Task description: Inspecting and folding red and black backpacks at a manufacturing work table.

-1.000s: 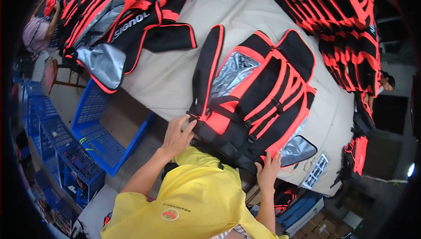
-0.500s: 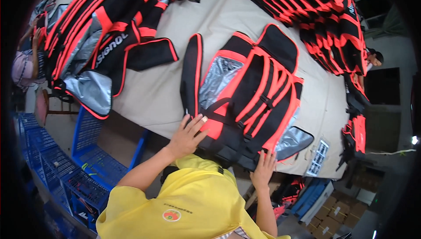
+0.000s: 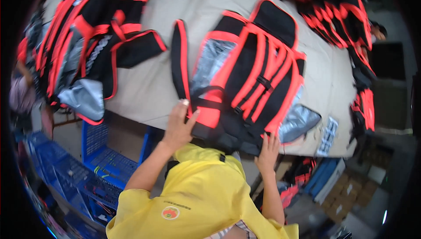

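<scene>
In front of me on the table lies an unfinished backpack (image 3: 252,77), black with neon orange-red trim, straps upward and silver lining showing at its open sides. A long narrow black panel (image 3: 180,59) with orange edging sticks out on its left. My left hand (image 3: 179,125) is at the bag's lower left, by that panel's lower end, thumb apart from the fingers. At the lower right corner, beside a silver-lined flap (image 3: 300,120), my right hand (image 3: 267,151) rests with fingers stretched along the edge. Both hands look open; motion blurs the fingertips somewhat.
More such backpacks (image 3: 94,33) lie piled at the left of the table (image 3: 144,94), and another stack (image 3: 333,11) fills the far right. Blue plastic crates (image 3: 112,151) stand below the left edge. Cardboard boxes (image 3: 346,195) sit at lower right. Other people are at both sides.
My view has shifted, so the bags appear higher. My left hand has drawn its fingers in beside the narrow panel's lower end; my right hand stays at the bag's lower right corner.
</scene>
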Demonstrator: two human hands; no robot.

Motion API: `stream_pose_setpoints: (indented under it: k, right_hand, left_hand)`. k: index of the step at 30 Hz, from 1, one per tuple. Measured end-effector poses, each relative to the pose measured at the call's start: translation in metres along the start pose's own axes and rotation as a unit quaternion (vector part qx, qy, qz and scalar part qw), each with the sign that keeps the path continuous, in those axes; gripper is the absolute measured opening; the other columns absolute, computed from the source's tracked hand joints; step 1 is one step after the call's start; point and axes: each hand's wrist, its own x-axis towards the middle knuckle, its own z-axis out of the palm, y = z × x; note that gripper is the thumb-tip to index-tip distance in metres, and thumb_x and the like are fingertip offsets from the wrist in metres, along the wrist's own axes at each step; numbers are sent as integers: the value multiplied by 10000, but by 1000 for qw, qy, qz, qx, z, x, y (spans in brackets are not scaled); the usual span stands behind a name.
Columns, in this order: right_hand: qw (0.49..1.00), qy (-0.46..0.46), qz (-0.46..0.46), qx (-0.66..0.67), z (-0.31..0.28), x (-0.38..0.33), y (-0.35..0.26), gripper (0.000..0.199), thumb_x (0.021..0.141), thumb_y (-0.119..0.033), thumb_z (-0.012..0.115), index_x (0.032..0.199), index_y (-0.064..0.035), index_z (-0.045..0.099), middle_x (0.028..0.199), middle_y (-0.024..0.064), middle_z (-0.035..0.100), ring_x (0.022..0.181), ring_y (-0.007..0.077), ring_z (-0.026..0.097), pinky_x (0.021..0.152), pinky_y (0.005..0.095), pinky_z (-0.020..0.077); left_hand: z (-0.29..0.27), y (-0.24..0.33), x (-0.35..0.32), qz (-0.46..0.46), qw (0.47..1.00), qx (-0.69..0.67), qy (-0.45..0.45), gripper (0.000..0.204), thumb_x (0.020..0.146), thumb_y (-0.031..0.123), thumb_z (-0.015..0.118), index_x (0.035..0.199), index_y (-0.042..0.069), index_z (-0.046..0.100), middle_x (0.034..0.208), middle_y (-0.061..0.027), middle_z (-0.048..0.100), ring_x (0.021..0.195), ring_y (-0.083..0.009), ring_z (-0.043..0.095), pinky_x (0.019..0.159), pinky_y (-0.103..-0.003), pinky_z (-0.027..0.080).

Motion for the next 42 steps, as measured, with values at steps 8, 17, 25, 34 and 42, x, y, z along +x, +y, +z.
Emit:
stream_pose_setpoints:
  k: [8, 17, 25, 34, 42]
  right_hand:
    - [970, 154, -93, 163, -37, 10, 34, 658, 666, -12, 813, 1302, -14, 642, 1310, 215, 675, 1265, 412, 639, 1074, 499, 515]
    - [970, 127, 53, 203, -44, 49, 42, 324, 864, -220, 830, 1117, -53, 717, 988, 189, 754, 943, 391, 729, 823, 462, 563]
    - [929, 42, 172, 326, -35, 127, 71, 549, 824, -406, 878, 1180, -13, 735, 1017, 250, 769, 995, 392, 754, 867, 430, 571]
    - [928, 128, 238, 256, -4, 176, 69, 671, 868, -479, 833, 1290, 0, 630, 1149, 288, 728, 1105, 453, 702, 948, 493, 546]
    - [911, 160, 207, 318, -22, 164, 62, 636, 902, -411, 808, 1305, 34, 600, 1256, 286, 684, 1199, 398, 668, 1014, 462, 515]
  left_hand:
    - [-40, -9, 81, 79, 991, -77, -75, 452, 619, 80, 780, 1069, 86, 742, 1241, -112, 715, 1185, -329, 656, 1076, -501, 448]
    - [-22, -11, 147, -49, 965, -124, -227, 415, 804, 396, 863, 1015, 57, 748, 901, -173, 742, 884, -407, 696, 784, -460, 535]
    - [14, -35, 193, -187, 912, -185, -314, 562, 821, 477, 818, 1165, 37, 761, 1052, -241, 765, 1043, -393, 731, 920, -458, 556]
    - [78, -76, 207, -284, 872, -251, -308, 791, 804, 576, 817, 1252, -66, 698, 1114, -263, 755, 1085, -371, 730, 934, -426, 551]
    - [90, -82, 206, -227, 870, -353, -259, 621, 893, 412, 807, 1261, -72, 681, 1079, -179, 774, 948, -226, 733, 859, -364, 567]
